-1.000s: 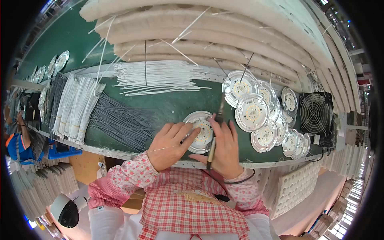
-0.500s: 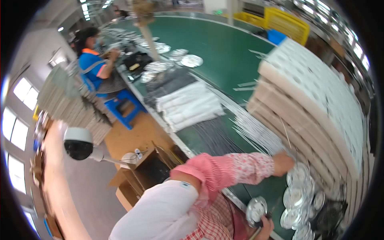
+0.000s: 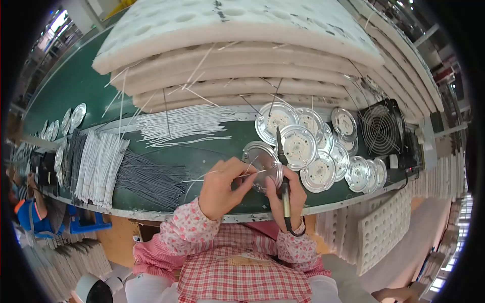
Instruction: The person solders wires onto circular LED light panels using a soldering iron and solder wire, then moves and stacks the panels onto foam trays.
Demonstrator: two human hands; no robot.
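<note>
My left hand [image 3: 225, 186] pinches a thin white wire [image 3: 202, 180], whose tip reaches over a round metal disc [image 3: 262, 160]. My right hand [image 3: 289, 197] holds this disc by its lower right edge, tilted up off the bench. The same hand also grips a soldering iron [image 3: 283, 151], its dark tip pointing away from me. Overlapping discs with small chips [image 3: 297, 146] lie just right of my right hand. Loose white wires [image 3: 177, 123] are spread beyond my left hand, and loose grey wires [image 3: 151, 178] lie to its left.
Stacked pale foam trays [image 3: 232, 55] rise along the far side of the green bench [image 3: 222, 151]. A black fan [image 3: 380, 130] stands at the right. Bundled white wires [image 3: 101, 166] lie left. At the far left sits a person in blue [image 3: 35, 214].
The view swung left, then came back. My left hand reached to the loose white wires and now holds one by the disc. The disc is now lifted and tilted in my right hand.
</note>
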